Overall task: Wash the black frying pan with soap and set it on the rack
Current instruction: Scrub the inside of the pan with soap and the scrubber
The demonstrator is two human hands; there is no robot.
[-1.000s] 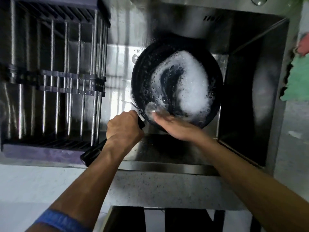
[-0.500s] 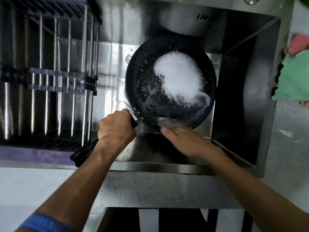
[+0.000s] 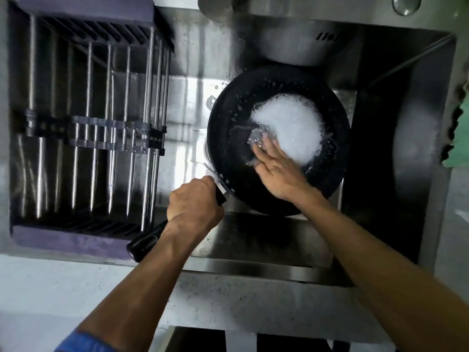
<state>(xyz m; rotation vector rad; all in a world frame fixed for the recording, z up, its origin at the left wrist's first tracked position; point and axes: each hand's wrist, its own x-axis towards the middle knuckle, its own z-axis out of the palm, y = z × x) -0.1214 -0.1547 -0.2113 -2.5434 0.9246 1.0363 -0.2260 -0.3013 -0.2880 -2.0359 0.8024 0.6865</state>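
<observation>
The black frying pan (image 3: 228,138) is held tilted over the steel sink, its inside facing me, with a thick patch of white soap foam (image 3: 289,128) on its upper right part. My left hand (image 3: 194,207) is wrapped around the pan's black handle (image 3: 144,243) close to the bowl. My right hand (image 3: 275,171) lies flat inside the pan, fingers pressing a small shiny scrubber (image 3: 256,139) against the bottom, at the foam's left edge. The dish rack (image 3: 86,128) with steel bars sits over the sink's left part, with nothing on it.
The sink (image 3: 380,123) is deep and dark at the right. A tap base (image 3: 215,6) stands behind it at the top. A green cloth (image 3: 460,146) lies on the counter at the far right. A pale speckled counter edge (image 3: 228,298) runs in front.
My right hand has moved from the pan's lower rim up into the middle of the pan with the scrubber. The foam has gathered at the upper right. The left hand keeps its grip.
</observation>
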